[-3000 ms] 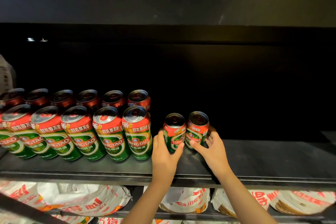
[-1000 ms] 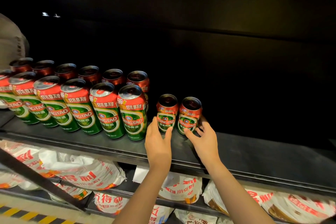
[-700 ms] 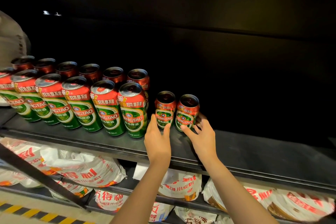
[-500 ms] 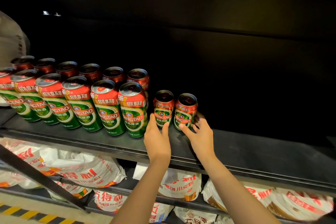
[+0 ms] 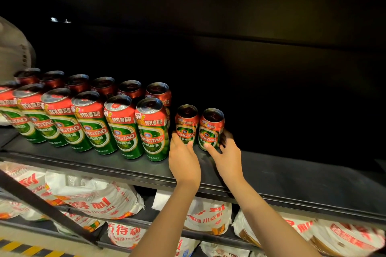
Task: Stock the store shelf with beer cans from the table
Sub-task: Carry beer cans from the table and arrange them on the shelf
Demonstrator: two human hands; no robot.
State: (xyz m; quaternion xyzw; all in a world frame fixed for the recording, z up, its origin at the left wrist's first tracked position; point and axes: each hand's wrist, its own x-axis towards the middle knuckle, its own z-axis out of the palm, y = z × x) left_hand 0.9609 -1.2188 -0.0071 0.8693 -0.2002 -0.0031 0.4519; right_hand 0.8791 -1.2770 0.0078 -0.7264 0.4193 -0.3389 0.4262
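Note:
Two red and green beer cans stand upright side by side on the dark shelf (image 5: 292, 175), deep in at the back row. My left hand (image 5: 183, 158) grips the left can (image 5: 186, 123) low on its body. My right hand (image 5: 226, 153) grips the right can (image 5: 211, 127), thumb on its front and fingers round its right side. Just left of them stand two rows of several matching cans: a front row (image 5: 151, 129) and a back row (image 5: 158, 92).
The shelf to the right of the two cans is bare and dark. White printed bags (image 5: 92, 196) fill the lower shelf. A pale sack (image 5: 14, 52) sits at the far left. A dark diagonal bar (image 5: 41, 206) crosses the lower left.
Both hands have slid the two cans a little to the left and deeper into the shelf, closer to the stocked rows. The camera has tilted down since the earliest frame.

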